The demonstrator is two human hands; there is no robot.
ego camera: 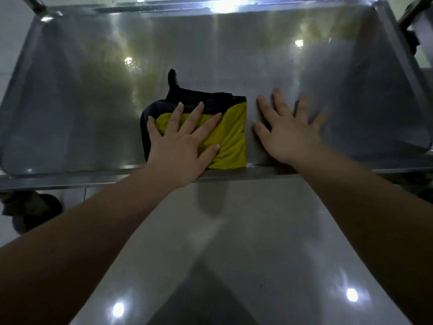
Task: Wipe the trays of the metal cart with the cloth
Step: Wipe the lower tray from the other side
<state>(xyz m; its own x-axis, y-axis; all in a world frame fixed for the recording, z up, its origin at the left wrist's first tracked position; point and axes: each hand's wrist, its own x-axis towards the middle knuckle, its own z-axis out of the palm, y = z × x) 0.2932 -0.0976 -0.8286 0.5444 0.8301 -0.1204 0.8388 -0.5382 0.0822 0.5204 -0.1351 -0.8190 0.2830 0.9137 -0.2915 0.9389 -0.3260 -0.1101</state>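
The cloth point(232, 137), folded into a rough square with yellow on top and black along its far and left edges, lies on the tray point(82, 102) about midway along the near rim point(70, 177), its near edge against that rim. A narrow black tab sticks out from its far-left corner. The left hand point(180, 146) lies flat on the cloth's left half, fingers straight and spread, thumb on the yellow folds; it presses rather than grips. The right hand point(288, 130) lies palm down on bare metal just beside the cloth's right edge, fingers spread and holding nothing; its outer fingers are blurred. The tray is shiny steel with raised sides and bright spots of reflected light. A cart post point(35, 3) rises at the far-left corner. Below the near rim, between the forearms, is a glossy grey surface point(234, 254) with more light spots
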